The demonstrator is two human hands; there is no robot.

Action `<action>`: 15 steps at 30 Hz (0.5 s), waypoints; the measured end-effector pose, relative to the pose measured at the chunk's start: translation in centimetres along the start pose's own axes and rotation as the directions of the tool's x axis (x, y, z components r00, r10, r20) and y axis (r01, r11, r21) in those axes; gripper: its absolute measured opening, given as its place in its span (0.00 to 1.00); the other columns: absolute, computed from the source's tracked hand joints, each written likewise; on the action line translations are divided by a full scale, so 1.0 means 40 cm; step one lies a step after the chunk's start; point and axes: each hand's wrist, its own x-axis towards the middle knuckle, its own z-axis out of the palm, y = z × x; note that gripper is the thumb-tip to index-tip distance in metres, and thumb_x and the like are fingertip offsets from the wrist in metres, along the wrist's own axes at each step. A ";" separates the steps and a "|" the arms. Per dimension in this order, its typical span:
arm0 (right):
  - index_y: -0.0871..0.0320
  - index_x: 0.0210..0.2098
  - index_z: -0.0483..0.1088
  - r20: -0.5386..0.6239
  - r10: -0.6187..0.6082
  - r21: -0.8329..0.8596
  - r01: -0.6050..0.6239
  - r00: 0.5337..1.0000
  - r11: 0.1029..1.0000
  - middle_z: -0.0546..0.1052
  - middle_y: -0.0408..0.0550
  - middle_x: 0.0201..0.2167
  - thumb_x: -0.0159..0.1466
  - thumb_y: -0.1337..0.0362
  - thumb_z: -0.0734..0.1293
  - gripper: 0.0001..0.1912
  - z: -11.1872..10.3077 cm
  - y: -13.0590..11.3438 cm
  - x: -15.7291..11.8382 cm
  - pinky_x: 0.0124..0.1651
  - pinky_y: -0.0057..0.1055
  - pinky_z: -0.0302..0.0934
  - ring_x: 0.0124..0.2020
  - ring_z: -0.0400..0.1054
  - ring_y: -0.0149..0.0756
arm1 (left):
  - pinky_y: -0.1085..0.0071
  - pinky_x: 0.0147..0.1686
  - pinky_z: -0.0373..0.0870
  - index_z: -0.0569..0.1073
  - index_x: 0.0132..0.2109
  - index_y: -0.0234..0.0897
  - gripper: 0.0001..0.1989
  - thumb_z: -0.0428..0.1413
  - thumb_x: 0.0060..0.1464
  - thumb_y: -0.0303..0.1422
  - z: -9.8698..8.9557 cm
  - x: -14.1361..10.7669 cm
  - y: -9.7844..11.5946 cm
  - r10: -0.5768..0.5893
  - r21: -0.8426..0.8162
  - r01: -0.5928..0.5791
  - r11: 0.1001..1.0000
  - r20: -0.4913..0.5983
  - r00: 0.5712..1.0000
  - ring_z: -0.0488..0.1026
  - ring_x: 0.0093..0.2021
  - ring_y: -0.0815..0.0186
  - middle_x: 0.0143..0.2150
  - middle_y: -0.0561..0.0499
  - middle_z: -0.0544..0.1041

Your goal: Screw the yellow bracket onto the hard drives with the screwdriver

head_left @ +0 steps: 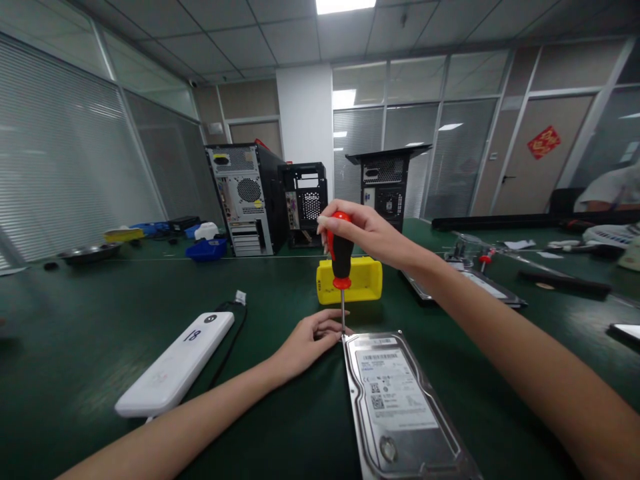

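Metal dish [90, 253]: sits toward the far left corner of the green bench [65, 333].
White device [175, 367]: marked 18, lies on the left part of the bench, a black cable [227, 347] along its right side.
Blue tray [206, 251]: sits toward the far edge, beside a tall computer case [245, 193].
Left hand [315, 339]: rests low at the drive's far left corner, fingers slightly bent; one cannot tell whether they pinch anything.
Screwdriver [343, 263]: stands upright, handle up, its tip at that same corner.
Yellow bin [367, 280]: sits just beyond the screwdriver.
Right hand [357, 223]: fingers closed around the top of the screwdriver's red-and-black handle.
Hard drive [395, 393]: lies label up, mid-bench, toward the near edge.
Second drive [485, 283]: lies farther right, partly behind the right forearm.
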 end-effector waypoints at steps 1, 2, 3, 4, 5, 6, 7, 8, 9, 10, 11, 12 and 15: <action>0.62 0.35 0.65 -0.027 0.013 -0.038 -0.014 1.000 0.999 0.66 0.44 0.31 0.64 0.55 0.58 0.15 -0.003 0.000 -0.001 0.36 0.27 0.62 0.31 0.64 0.27 | 0.64 0.51 0.63 0.63 0.56 0.30 0.21 0.52 0.56 0.29 -0.001 0.000 -0.001 -0.001 0.001 0.001 1.000 0.003 1.000 0.72 0.48 0.61 0.46 0.41 0.75; 0.62 0.36 0.66 -0.042 0.027 -0.069 -0.030 0.999 0.997 0.66 0.45 0.33 0.65 0.56 0.55 0.16 -0.006 0.001 -0.001 0.36 0.27 0.62 0.33 0.64 0.27 | 0.64 0.51 0.63 0.63 0.56 0.30 0.21 0.52 0.56 0.30 -0.002 -0.001 -0.002 0.000 0.001 0.000 1.000 0.006 1.000 0.72 0.48 0.61 0.46 0.41 0.75; 0.62 0.37 0.66 -0.044 0.040 -0.089 -0.044 0.998 0.995 0.67 0.46 0.35 0.66 0.57 0.53 0.17 -0.012 0.001 -0.002 0.37 0.27 0.61 0.35 0.63 0.28 | 0.64 0.51 0.63 0.62 0.57 0.31 0.21 0.52 0.56 0.30 -0.003 -0.001 -0.003 0.002 -0.001 -0.002 1.000 0.008 1.000 0.72 0.48 0.62 0.46 0.42 0.75; 0.61 0.39 0.67 -0.037 0.058 -0.103 -0.061 0.998 0.993 0.67 0.47 0.38 0.67 0.58 0.52 0.17 -0.017 0.001 -0.003 0.38 0.27 0.61 0.37 0.63 0.29 | 0.64 0.51 0.63 0.62 0.57 0.31 0.21 0.52 0.56 0.30 -0.003 -0.001 -0.005 0.003 -0.003 -0.003 1.000 0.009 1.000 0.72 0.48 0.62 0.46 0.42 0.75; 0.61 0.41 0.67 -0.028 0.079 -0.112 -0.082 0.996 0.990 0.67 0.48 0.39 0.67 0.60 0.51 0.17 -0.023 0.001 -0.004 0.38 0.27 0.61 0.39 0.63 0.30 | 0.64 0.51 0.63 0.62 0.57 0.30 0.21 0.52 0.56 0.30 -0.003 -0.001 -0.006 0.001 -0.007 -0.001 1.000 0.008 1.000 0.72 0.48 0.62 0.46 0.42 0.75; 0.61 0.43 0.66 -0.020 0.103 -0.121 -0.105 0.994 0.987 0.67 0.48 0.40 0.67 0.61 0.52 0.16 -0.029 0.000 -0.005 0.37 0.27 0.61 0.39 0.63 0.31 | 0.64 0.51 0.63 0.62 0.57 0.30 0.21 0.52 0.56 0.29 -0.002 0.000 -0.007 -0.002 -0.009 0.002 1.000 0.005 1.000 0.72 0.47 0.62 0.46 0.41 0.75; 0.61 0.44 0.66 -0.020 0.122 -0.135 -0.124 0.992 0.983 0.68 0.49 0.40 0.66 0.61 0.53 0.16 -0.034 -0.001 -0.005 0.37 0.27 0.61 0.39 0.64 0.31 | 0.64 0.51 0.63 0.62 0.56 0.29 0.21 0.52 0.56 0.29 -0.002 0.000 -0.006 -0.006 -0.010 0.006 1.000 0.002 1.000 0.72 0.47 0.62 0.46 0.41 0.75; 0.62 0.44 0.66 -0.030 0.131 -0.147 -0.134 0.991 0.980 0.68 0.49 0.39 0.66 0.61 0.54 0.15 -0.039 -0.002 -0.005 0.37 0.27 0.61 0.39 0.64 0.31 | 0.64 0.51 0.63 0.62 0.56 0.28 0.21 0.52 0.56 0.29 -0.001 0.001 -0.005 -0.012 -0.009 0.012 1.000 -0.001 1.000 0.72 0.47 0.62 0.46 0.40 0.75; 0.63 0.43 0.66 -0.041 0.134 -0.154 -0.139 0.990 0.978 0.69 0.48 0.37 0.65 0.61 0.56 0.14 -0.042 -0.003 -0.005 0.37 0.27 0.62 0.38 0.65 0.30 | 0.64 0.51 0.63 0.62 0.56 0.27 0.21 0.52 0.56 0.28 0.001 0.001 -0.002 -0.018 -0.009 0.018 1.000 -0.005 1.000 0.72 0.47 0.62 0.46 0.40 0.75; 0.63 0.41 0.66 -0.048 0.133 -0.157 -0.139 0.990 0.978 0.69 0.48 0.36 0.65 0.61 0.57 0.13 -0.045 -0.004 -0.005 0.37 0.27 0.62 0.37 0.65 0.30 | 0.64 0.51 0.63 0.62 0.56 0.27 0.21 0.52 0.56 0.28 0.002 0.001 0.001 -0.024 -0.009 0.023 1.000 -0.009 1.000 0.72 0.47 0.62 0.46 0.39 0.75; 0.63 0.39 0.66 -0.049 0.127 -0.158 -0.133 0.991 0.978 0.69 0.48 0.35 0.64 0.60 0.58 0.12 -0.048 -0.004 -0.005 0.38 0.27 0.62 0.36 0.66 0.30 | 0.64 0.51 0.63 0.62 0.56 0.26 0.21 0.52 0.56 0.28 0.002 0.001 0.004 -0.029 -0.009 0.029 1.000 -0.012 0.999 0.72 0.47 0.61 0.46 0.39 0.75; 0.63 0.37 0.65 -0.053 0.120 -0.164 -0.128 0.991 0.978 0.70 0.47 0.33 0.63 0.59 0.60 0.12 -0.050 -0.003 -0.005 0.37 0.27 0.62 0.35 0.66 0.30 | 0.63 0.51 0.63 0.61 0.56 0.26 0.21 0.51 0.56 0.27 0.003 0.001 0.007 -0.035 -0.008 0.035 0.999 -0.015 0.999 0.72 0.47 0.61 0.46 0.38 0.75; 0.61 0.34 0.64 -0.079 0.115 -0.228 -0.130 0.990 0.965 0.69 0.45 0.30 0.60 0.53 0.62 0.16 -0.052 0.002 -0.005 0.33 0.28 0.60 0.30 0.65 0.29 | 0.64 0.51 0.64 0.62 0.56 0.25 0.21 0.51 0.56 0.27 0.004 -0.001 0.014 -0.047 -0.005 0.047 0.999 -0.016 0.999 0.72 0.48 0.61 0.46 0.39 0.75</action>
